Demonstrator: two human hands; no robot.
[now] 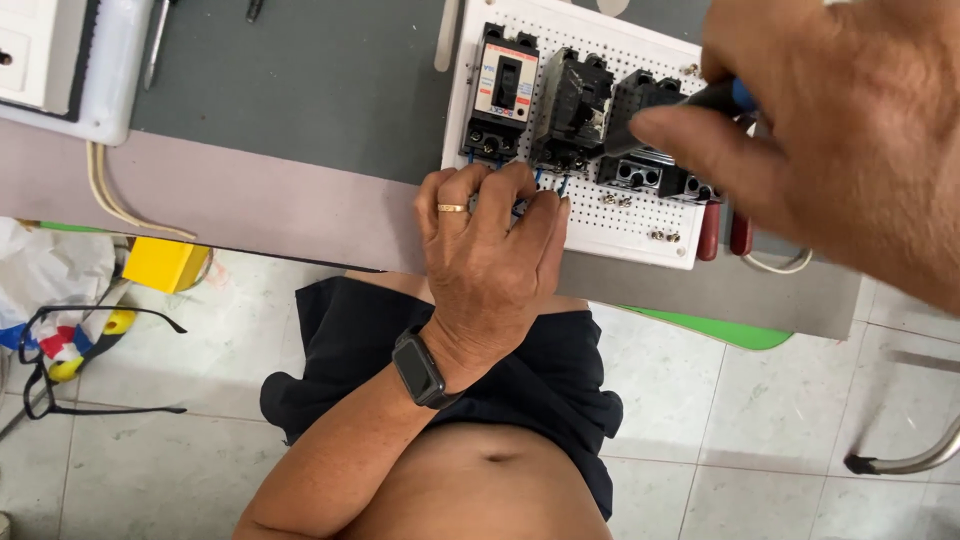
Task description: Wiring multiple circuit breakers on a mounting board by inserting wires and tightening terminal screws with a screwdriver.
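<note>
Three breakers (570,110) stood in a row on the board (640,225), upper centre; a box (55,60) sat upper left on the table (300,190).

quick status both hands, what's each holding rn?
Left hand: fingers curled closed, pinching thin blue wires under the black circuit breakers.
Right hand: closed on a blue-and-black tool handle.

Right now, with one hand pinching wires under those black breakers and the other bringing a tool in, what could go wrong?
1. The left hand grips thin blue wires right beneath the black circuit breakers; a slip of the blue-handled tool in the right hand might jab those fingers.
2. The white perforated mounting board sits at the desk edge and could shift if pushed.
3. Small loose screws on the board could roll off.
</note>
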